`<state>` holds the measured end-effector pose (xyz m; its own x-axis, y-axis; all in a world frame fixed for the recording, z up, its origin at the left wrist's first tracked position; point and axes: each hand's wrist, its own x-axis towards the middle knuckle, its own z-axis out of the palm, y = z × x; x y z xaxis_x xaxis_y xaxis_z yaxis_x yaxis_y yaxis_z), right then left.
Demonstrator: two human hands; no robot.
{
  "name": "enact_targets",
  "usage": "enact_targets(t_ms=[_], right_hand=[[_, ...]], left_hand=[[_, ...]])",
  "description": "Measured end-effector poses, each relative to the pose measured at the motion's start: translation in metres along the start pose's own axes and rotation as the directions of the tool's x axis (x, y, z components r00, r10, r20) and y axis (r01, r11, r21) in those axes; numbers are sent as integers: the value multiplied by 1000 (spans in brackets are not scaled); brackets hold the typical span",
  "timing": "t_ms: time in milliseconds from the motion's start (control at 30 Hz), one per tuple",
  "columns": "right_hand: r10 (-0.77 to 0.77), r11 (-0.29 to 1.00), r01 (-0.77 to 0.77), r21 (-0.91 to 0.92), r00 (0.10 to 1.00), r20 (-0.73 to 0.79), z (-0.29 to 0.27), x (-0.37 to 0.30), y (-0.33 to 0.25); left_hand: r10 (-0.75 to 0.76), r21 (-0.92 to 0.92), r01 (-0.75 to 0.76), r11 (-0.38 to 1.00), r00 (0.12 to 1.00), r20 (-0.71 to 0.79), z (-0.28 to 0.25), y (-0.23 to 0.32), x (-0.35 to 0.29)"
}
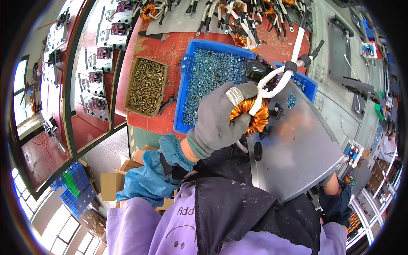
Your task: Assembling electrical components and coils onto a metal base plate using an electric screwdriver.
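Observation:
My left hand (pixel 219 117), in a grey glove with pale tape round one finger, is closed round a copper-wound toroidal coil (pixel 258 118). Thick white leads (pixel 276 83) with black sleeves rise from the coil to the upper right. The coil hangs over the left part of a tilted grey metal panel (pixel 297 157), which bears black fittings (pixel 276 111) and a small cluster of blue-green parts (pixel 291 100). At the panel's lower right edge is my right hand (pixel 327 179), also gloved; the panel hides its fingers. Behind the coil shows a dark cylindrical thing (pixel 257 70).
A blue bin (pixel 183 91) of small bluish metal nuts stands on the red table (pixel 170 44). Left of it is a cardboard box (pixel 127 95) of brassy fasteners, with pliers (pixel 166 104) between. More coils (pixel 148 12) lie at the back. Racked assemblies (pixel 95 78) stand left.

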<state>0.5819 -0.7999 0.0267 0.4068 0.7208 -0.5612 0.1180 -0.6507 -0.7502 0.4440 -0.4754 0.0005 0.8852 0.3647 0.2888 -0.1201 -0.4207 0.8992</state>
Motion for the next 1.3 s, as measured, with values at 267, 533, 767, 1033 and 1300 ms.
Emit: enact_targets(t_ms=[267,533,767,1033,1300], right_hand=[[-314,716,375,-589,926,207,-11,2,6],[-339,870,354,-344,935,106,7,14,0],[-361,838,391,-382,920,151,8,13,-15],[-326,847,355,-396,935,142,10,14,-13],[-275,900,281,-333,959,68,28,7,3]], left_hand=[[-174,-127,165,978,983,-58,15,5,-4],[-70,-104,61,993,994,-82,10,-8,-14],[13,-104,-19,994,998,-54,3,-11,-11],[-55,22,52,998,985,165,-17,-11,-5],[33,-118,-43,992,996,-79,-1,-23,-25]])
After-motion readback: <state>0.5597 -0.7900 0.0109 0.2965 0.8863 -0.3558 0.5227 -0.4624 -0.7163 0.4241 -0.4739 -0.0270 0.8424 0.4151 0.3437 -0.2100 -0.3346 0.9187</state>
